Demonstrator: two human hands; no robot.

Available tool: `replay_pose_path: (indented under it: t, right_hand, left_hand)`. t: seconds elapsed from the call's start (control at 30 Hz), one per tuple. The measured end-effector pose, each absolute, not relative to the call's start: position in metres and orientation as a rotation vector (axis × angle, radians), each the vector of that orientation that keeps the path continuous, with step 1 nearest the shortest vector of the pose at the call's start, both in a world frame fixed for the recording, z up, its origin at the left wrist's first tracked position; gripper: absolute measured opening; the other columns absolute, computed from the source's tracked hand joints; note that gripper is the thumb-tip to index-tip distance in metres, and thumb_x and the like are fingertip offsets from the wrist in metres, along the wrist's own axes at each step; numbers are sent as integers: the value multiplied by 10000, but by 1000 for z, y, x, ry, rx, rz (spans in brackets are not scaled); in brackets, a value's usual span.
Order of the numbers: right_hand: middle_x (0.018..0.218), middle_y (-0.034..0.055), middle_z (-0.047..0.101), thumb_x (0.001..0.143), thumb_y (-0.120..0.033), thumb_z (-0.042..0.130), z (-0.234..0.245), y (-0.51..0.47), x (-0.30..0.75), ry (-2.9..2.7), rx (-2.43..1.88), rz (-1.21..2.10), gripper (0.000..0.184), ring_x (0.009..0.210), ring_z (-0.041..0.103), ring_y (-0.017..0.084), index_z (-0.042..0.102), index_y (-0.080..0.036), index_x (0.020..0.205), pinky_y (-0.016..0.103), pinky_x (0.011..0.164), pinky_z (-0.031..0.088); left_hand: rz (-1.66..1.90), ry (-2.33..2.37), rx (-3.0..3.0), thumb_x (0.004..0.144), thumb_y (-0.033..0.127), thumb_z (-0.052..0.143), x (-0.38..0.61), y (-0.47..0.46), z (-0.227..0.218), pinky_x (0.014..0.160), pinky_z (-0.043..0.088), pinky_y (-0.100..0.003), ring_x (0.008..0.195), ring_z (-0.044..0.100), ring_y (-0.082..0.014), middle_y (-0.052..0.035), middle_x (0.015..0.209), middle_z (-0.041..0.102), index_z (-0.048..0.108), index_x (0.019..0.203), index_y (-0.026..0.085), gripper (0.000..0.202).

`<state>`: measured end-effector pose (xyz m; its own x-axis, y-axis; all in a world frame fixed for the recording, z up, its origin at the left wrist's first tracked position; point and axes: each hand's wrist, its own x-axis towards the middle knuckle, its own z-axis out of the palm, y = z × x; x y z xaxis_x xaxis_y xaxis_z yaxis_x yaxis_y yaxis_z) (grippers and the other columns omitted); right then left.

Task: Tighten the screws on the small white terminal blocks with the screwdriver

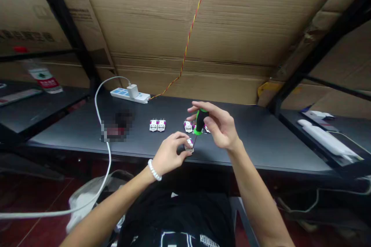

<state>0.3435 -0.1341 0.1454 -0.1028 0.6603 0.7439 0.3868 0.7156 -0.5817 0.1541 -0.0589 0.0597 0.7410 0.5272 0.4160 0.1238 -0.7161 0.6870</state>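
Note:
My left hand (171, 154), with a white beaded bracelet at the wrist, pinches a small white and purple part (189, 143) near the front edge of the dark table. In my right hand (222, 125) is a screwdriver (199, 121) with a green and black handle, held nearly upright. Its thin shaft points down at the held part; whether the tip touches a screw is too small to tell. Behind the screwdriver lie more such parts (188, 126), partly hidden by my right hand. Two like parts (157, 125) sit side by side farther left.
A white power strip (142, 97) with a plugged-in charger (133, 90) stands at the back left. Its white cable (100, 115) runs over the table's front edge. A twisted red and yellow wire (188, 42) hangs in front of the cardboard. Black posts (279, 104) flank the table.

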Motion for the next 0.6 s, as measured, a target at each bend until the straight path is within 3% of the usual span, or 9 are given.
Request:
replay_pose_path:
  t: [0.13, 0.23, 0.43, 0.5, 0.6]
  right_hand:
    - [1038, 52, 745, 1009, -274, 671, 155, -144, 344, -1714, -960, 161, 314, 809, 754, 164, 731, -267, 1317, 272, 667, 630]
    - [891, 26, 728, 928, -348, 801, 160, -143, 340, -1693, -1052, -52, 248, 674, 650, 135, 791, -251, 1156, 247, 561, 551]
    - [723, -18, 632, 810, -505, 900, 159, -132, 337, -1614, -1141, -419, 334, 529, 461, 94, 735, -217, 841, 247, 486, 407]
    - [750, -5, 647, 859, -519, 853, 159, -132, 339, -1648, -1159, -420, 327, 567, 507, 115, 732, -218, 898, 261, 536, 444]
    - [1040, 78, 752, 1012, -413, 641, 162, -137, 346, -1776, -1113, -238, 306, 823, 685, 190, 703, -220, 1241, 311, 726, 566]
  left_hand:
    - [801, 500, 2291, 823, 93, 825, 154, -59, 59, 1031, 549, -379, 1100, 722, -244, -46, 1178, 739, 763, 857, 223, 148]
    - [798, 503, 2291, 816, 92, 832, 154, -59, 60, 1032, 549, -378, 1093, 723, -243, -47, 1178, 742, 767, 856, 225, 153]
    - [789, 512, 2274, 825, 99, 829, 155, -59, 61, 1057, 533, -390, 1117, 718, -247, -52, 1185, 742, 767, 853, 219, 138]
    - [788, 521, 2271, 826, 104, 829, 154, -60, 61, 1062, 529, -391, 1122, 715, -247, -52, 1188, 740, 768, 855, 220, 135]
    - [786, 517, 2268, 828, 107, 827, 154, -60, 62, 1058, 529, -386, 1121, 714, -245, -51, 1179, 739, 769, 856, 222, 132]
